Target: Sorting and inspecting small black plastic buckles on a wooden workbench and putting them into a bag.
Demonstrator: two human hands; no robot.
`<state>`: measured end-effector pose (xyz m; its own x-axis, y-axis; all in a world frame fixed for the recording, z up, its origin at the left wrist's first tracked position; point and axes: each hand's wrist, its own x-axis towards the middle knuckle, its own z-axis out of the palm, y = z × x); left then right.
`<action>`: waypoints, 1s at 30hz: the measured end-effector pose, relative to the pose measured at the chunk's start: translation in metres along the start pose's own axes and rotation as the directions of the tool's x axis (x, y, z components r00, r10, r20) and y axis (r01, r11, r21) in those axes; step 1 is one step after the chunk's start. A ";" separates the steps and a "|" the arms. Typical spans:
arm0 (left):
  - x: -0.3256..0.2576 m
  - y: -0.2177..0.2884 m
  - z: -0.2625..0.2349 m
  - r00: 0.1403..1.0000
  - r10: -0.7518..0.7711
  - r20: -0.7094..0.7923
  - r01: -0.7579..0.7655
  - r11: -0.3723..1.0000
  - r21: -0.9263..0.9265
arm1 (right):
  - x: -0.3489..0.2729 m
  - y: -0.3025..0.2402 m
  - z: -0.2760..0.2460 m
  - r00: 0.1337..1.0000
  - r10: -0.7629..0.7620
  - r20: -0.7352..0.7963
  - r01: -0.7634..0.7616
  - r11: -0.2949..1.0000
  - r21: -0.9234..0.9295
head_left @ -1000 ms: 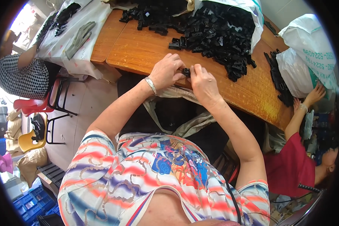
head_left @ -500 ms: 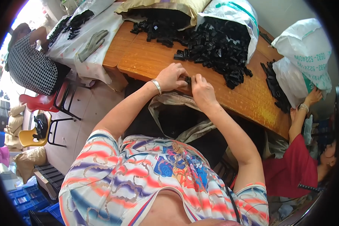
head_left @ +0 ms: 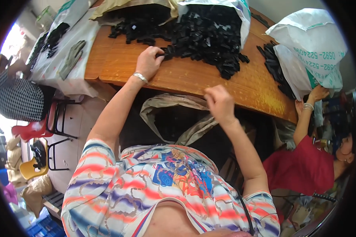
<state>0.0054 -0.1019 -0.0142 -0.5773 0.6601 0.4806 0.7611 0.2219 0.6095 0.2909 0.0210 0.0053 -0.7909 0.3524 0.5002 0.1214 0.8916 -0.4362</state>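
My left hand reaches over the wooden table to the near left edge of a heap of small black plastic pieces. Its thumb and fingers close around one black plastic piece. Closer to me, my right hand hovers by the table's front edge with curled fingers, slightly blurred. Whatever it may hold is hidden. Below the edge, in front of my body, hangs an open beige sack with a dark inside.
Behind the heap lie a tan sack and a white sack. At right, a co-worker in red handles a white bag beside more black pieces. A grey glove lies on the left table, near another seated person.
My hands were together at the table edge around a small black piece. Now they are apart: the left went forward to the heap, the right drew back. The view has shifted.
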 end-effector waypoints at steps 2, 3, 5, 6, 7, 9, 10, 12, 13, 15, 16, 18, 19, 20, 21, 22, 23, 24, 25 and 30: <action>-0.005 0.007 -0.001 0.997 -0.051 0.049 0.055 0.994 -0.089 | 0.010 0.027 -0.020 0.989 0.086 -0.119 -0.098 0.990 -0.105; -0.008 0.014 -0.002 0.997 -0.049 0.057 0.054 0.994 -0.094 | 0.015 0.038 -0.026 0.981 0.159 -0.115 -0.175 0.972 -0.155; -0.011 0.026 -0.001 0.979 -0.114 0.170 0.140 0.980 -0.145 | 0.020 0.057 -0.029 0.965 0.224 -0.135 -0.246 0.953 -0.177; -0.014 0.026 0.001 0.972 -0.115 0.206 0.147 0.978 -0.146 | 0.024 0.060 -0.027 0.966 0.239 -0.098 -0.254 0.949 -0.188; -0.014 0.027 0.003 0.971 -0.119 0.207 0.151 0.978 -0.143 | 0.027 0.062 -0.025 0.966 0.239 -0.095 -0.253 0.950 -0.185; -0.014 0.028 0.005 0.972 -0.105 0.212 0.122 0.990 -0.069 | 0.035 0.063 -0.021 0.977 0.207 -0.051 -0.212 0.917 -0.337; -0.014 0.029 0.005 0.971 -0.100 0.219 0.114 0.992 -0.053 | 0.037 0.060 -0.020 0.979 0.201 -0.043 -0.203 0.921 -0.332; -0.014 0.034 0.006 0.973 -0.097 0.211 0.109 0.993 -0.042 | 0.041 0.053 -0.018 0.964 0.264 0.017 -0.238 0.893 -0.382; -0.014 0.035 0.009 0.974 -0.088 0.207 0.096 0.995 -0.031 | 0.043 0.049 -0.016 0.966 0.257 0.027 -0.229 0.899 -0.374; -0.012 0.039 0.011 0.968 -0.083 0.238 0.093 0.995 -0.030 | 0.045 0.043 -0.014 0.941 0.337 0.036 -0.305 0.888 -0.344; -0.013 0.041 0.009 0.961 -0.068 0.267 0.083 0.996 -0.043 | 0.047 0.040 -0.013 0.942 0.334 0.042 -0.301 0.891 -0.341; -0.015 0.048 0.004 0.950 -0.064 0.305 0.072 0.997 -0.015 | 0.049 0.033 -0.009 0.896 0.436 0.081 -0.410 0.885 -0.221; -0.016 0.051 0.003 0.937 -0.053 0.345 0.053 0.999 0.009 | 0.048 0.032 -0.006 0.896 0.437 0.082 -0.411 0.884 -0.222; -0.018 0.050 0.003 0.937 -0.052 0.346 0.053 0.999 0.008 | 0.045 0.033 -0.002 0.911 0.406 0.072 -0.388 0.903 -0.182; -0.021 0.046 0.001 0.943 -0.010 0.331 0.014 1.000 -0.010 | 0.046 0.028 0.001 0.926 0.372 0.063 -0.361 0.922 -0.141; -0.024 0.042 0.000 0.948 0.033 0.316 -0.026 0.999 -0.027 | 0.048 0.025 0.000 0.926 0.372 0.064 -0.361 0.922 -0.141; -0.027 0.039 -0.002 0.948 0.033 0.316 -0.025 0.999 -0.028 | 0.050 0.023 -0.004 0.894 0.429 0.127 -0.421 0.903 -0.085; -0.029 0.039 -0.005 0.963 0.046 0.267 -0.038 0.999 -0.035 | 0.051 0.020 -0.008 0.854 0.483 0.191 -0.486 0.873 -0.035; -0.032 0.040 -0.007 0.975 0.060 0.216 -0.052 0.998 -0.041 | 0.049 0.023 -0.010 0.852 0.488 0.190 -0.490 0.871 -0.038; -0.044 0.041 -0.012 0.982 0.096 0.160 -0.097 0.995 -0.004 | 0.047 0.020 -0.023 0.988 0.055 0.147 -0.028 0.983 -0.184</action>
<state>0.0584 -0.1307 -0.0033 -0.4464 0.7849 0.4298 0.8124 0.1541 0.5623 0.2694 0.0620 0.0374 -0.8624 0.3556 0.3604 0.2515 0.9187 -0.3047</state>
